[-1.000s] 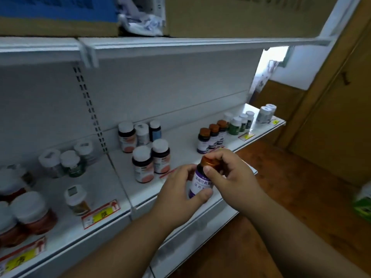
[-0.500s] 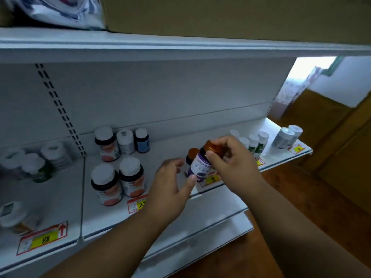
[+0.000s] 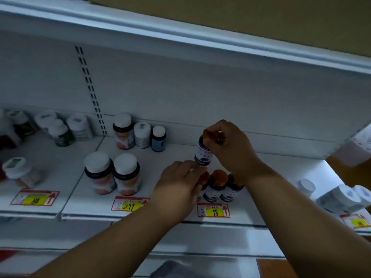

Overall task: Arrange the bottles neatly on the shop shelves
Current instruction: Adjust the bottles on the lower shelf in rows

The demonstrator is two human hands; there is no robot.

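Up over the shelf: right hand reaching in from the lower right, wrist bent, fingers curled round the orange cap of a purple-labelled bottle, bottle hanging upright below the grip. Just beneath it, left hand, fingers relaxed and extended, resting against the row of orange-capped bottles, gripping nothing.
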